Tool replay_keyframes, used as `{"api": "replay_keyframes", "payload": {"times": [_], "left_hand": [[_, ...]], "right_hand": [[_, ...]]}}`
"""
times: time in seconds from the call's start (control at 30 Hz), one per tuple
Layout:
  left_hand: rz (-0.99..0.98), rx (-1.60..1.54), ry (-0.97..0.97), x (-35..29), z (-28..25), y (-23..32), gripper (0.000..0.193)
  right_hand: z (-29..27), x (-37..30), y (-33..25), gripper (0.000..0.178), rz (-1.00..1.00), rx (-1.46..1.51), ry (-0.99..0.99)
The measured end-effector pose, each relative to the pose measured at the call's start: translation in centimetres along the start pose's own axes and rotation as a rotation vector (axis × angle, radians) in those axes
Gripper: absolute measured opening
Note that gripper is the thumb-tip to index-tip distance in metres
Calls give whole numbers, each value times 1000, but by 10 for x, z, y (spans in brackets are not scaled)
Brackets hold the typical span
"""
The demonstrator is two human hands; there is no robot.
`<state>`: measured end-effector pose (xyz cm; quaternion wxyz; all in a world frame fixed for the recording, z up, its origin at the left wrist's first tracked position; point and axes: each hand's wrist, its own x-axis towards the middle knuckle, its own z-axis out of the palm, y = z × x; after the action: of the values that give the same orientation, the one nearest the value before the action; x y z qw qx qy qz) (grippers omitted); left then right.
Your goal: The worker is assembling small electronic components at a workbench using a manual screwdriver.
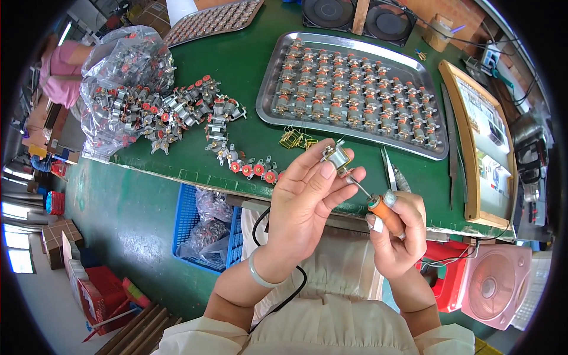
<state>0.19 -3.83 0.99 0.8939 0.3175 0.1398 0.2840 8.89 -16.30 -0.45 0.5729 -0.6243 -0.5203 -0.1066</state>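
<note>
**Hands at the counter's near edge, motor part and screwdriver in grip**

Nearest the camera, the right hand (397, 232) was clenched around an orange-handled screwdriver (386, 214), its thin shaft pointing up and left toward the other hand. The left hand (307, 198), a pale bangle (260, 275) on its wrist, grasped a small metal motor part (336, 156) between thumb and fingertips, and the screwdriver's tip met that part from below. Both hands hovered just over the near edge of the green counter (248, 65).

Below that edge, on the left, a blue crate (184, 222) held clear bags of parts. To the right, under the counter's near right corner, sat a pink fan (496, 287).

On the counter just behind the hands lay a few small brass frames (294, 139) and a pair of tweezers (389, 168). Farther left, a loose heap of small motors with red caps (177, 112) spilled from a clear plastic bag (121, 71) toward the near edge. Beyond the hands, a steel tray (269, 89) carried neat rows of similar motors. Along the right edge a wooden-framed board (473, 148) stood propped. At the far edge stood two black fans (358, 18) and a second tray (214, 21) of parts.
</note>
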Motion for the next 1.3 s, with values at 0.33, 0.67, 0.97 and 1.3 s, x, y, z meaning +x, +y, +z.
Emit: {"api": "replay_keyframes", "payload": {"times": [0.33, 0.67, 0.97, 1.3], "left_hand": [[126, 87, 38, 1, 5, -5, 34], [143, 241, -78, -1, 1, 4, 33], [102, 252, -156, -2, 0, -4, 25], [455, 600, -84, -5, -1, -12, 11]], "right_hand": [[3, -7, -8, 30, 643, 497, 100], [-15, 13, 1, 30, 1053, 1115, -367], [5, 24, -10, 28, 800, 694, -110], [4, 21, -5, 16, 986, 1054, -82]]}}
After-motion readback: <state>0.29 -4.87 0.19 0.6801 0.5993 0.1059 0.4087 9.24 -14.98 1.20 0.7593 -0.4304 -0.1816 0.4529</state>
